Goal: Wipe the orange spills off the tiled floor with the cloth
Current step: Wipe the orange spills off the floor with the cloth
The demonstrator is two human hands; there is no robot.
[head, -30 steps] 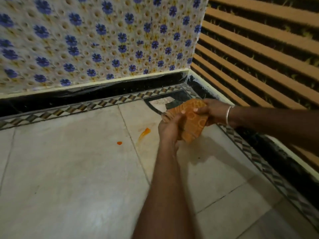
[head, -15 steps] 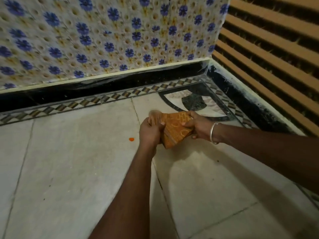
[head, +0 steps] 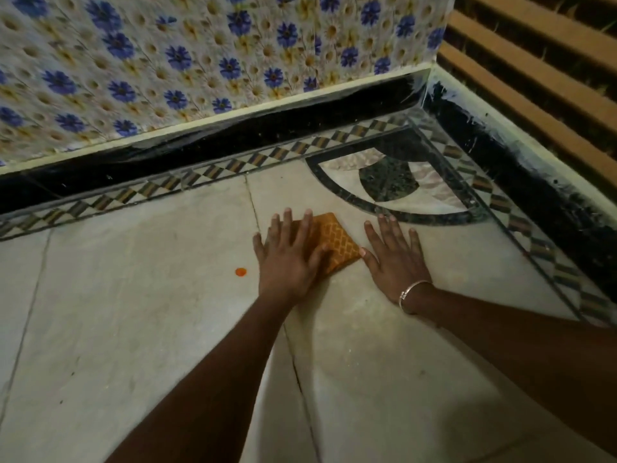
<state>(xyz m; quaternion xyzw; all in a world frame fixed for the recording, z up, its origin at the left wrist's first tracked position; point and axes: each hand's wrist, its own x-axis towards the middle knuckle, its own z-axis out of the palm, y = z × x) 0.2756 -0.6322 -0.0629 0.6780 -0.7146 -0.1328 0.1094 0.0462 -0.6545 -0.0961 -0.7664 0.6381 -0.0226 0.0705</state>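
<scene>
A folded orange patterned cloth [head: 337, 243] lies flat on the pale tiled floor [head: 133, 329], close to a tile seam. My left hand [head: 288, 255] presses down on its left half with fingers spread and straight. My right hand [head: 395, 253] rests flat on the bare floor just right of the cloth, its thumb tip touching the cloth's right corner; a silver bangle sits on that wrist. A small round orange spill [head: 240, 272] lies on the floor a little left of my left hand. The longer orange streak seen earlier is hidden, at or under the cloth.
A black skirting [head: 233, 135] and a checkered border strip [head: 167, 187] run along the flowered wall behind. A dark inlaid fan motif [head: 390, 178] fills the corner. Slatted wood panelling [head: 534, 78] rises on the right above a second black skirting.
Both hands held the cloth up between them; now it lies on the floor under my flat left hand, and my right hand has let go and rests on the tile beside it.
</scene>
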